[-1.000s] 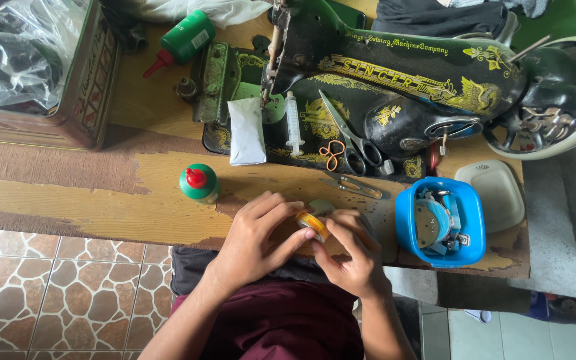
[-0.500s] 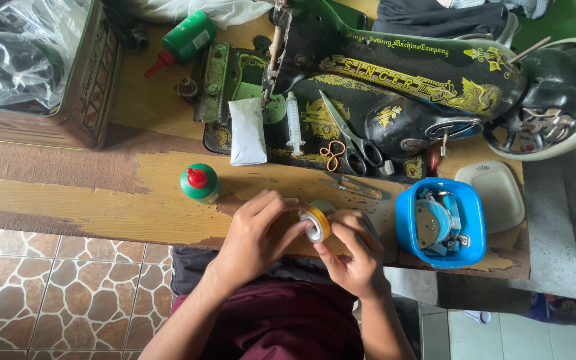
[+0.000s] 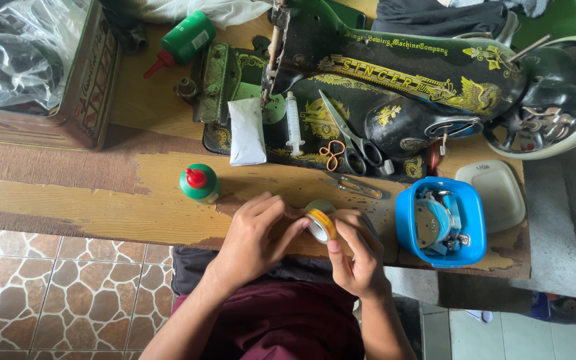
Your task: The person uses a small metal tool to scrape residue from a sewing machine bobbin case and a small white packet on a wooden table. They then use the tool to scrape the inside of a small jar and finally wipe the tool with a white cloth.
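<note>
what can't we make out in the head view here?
- Small yellow tape roll: lower side hidden by left hand and right hand.
- Blue plastic tub: contents too jumbled to identify.
- Clear plastic bag in the tin: cut off by the left edge.

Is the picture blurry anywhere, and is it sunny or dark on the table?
Head view: soft, even daylight, no hard shadows on the worn wooden table. The left hand, right hand and small yellow tape roll look sharp. The crinkly clear plastic bag shows white glare.
</note>
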